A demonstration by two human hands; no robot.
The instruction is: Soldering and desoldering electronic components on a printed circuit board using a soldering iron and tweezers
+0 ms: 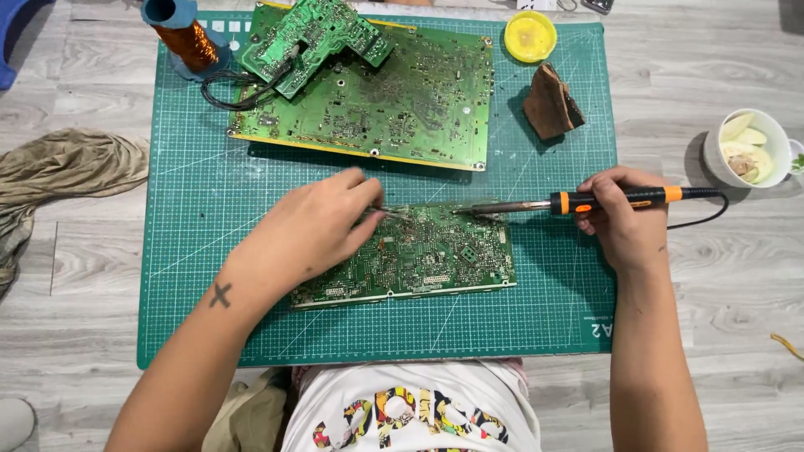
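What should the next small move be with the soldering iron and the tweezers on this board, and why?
Probably ease the soldering iron tip a little left to meet the tweezers. The right hand holds its tip at the near circuit board's top edge, apart from the tweezer tips that the left hand holds there.

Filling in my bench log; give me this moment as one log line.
left hand: tweezers on small circuit board | right hand: soldering iron, tip at board's top edge | surface: green cutting mat
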